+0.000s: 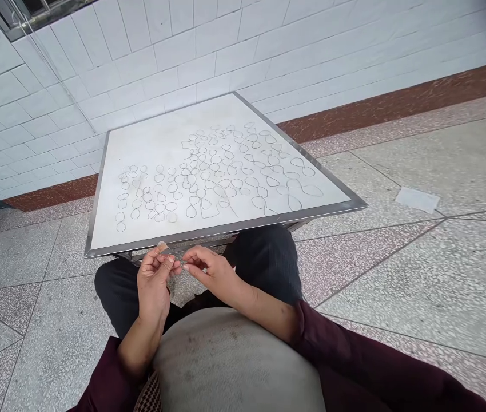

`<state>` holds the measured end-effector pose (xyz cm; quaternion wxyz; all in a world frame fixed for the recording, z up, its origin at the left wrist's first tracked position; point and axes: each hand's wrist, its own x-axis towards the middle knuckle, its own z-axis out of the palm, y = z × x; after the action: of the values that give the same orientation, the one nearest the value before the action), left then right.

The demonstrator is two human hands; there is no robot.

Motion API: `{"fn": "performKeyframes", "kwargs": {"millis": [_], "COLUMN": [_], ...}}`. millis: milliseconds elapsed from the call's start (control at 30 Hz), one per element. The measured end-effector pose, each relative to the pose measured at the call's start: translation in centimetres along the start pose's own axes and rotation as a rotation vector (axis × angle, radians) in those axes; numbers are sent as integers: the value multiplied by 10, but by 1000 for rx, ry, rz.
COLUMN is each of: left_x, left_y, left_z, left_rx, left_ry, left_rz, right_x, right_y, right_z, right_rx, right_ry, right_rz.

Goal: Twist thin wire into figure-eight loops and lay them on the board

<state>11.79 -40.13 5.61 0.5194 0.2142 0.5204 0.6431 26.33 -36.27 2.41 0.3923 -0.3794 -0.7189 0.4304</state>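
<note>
Just off the table's near edge, over my lap, my two hands meet fingertip to fingertip. My left hand (155, 283) is closed in a pinch, thumb against fingers, with a tan strip around one fingertip. From the right, my right hand (215, 276) pinches the other side of the same small, thin greenish-grey piece (180, 261). Its kind is too small to make out, and fingers cover part of it. Beyond them, many thin dark loops (230, 166), mostly figure-eights, cover much of the white tabletop (148, 140); whether wire, thread or drawn lines, I cannot tell.
A metal rim (226, 229) edges the table, which stands against a white tiled wall (174, 46). My knees are beneath its near side. A white sheet (417, 199) lies on the speckled floor (440, 286) at right. Cords (50, 66) hang by a window frame at upper left.
</note>
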Motion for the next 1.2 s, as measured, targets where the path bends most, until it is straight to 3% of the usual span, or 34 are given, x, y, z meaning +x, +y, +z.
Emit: {"fn": "performKeyframes", "kwargs": {"millis": [333,900,1200], "left_x": [2,3,6], "left_y": [-8,-17,-16], "left_z": [-4,-9,-9], "left_rx": [94,253,158], "left_ry": [-89,-154,-89], "left_rz": [82,132,90], "right_x": [-1,-2,-1], "right_y": [2,10,22], "right_z": [4,8,10], "right_rx": [-53,7,86], "right_ry": [70,53,7], "right_rz": [-63,-34,48]}}
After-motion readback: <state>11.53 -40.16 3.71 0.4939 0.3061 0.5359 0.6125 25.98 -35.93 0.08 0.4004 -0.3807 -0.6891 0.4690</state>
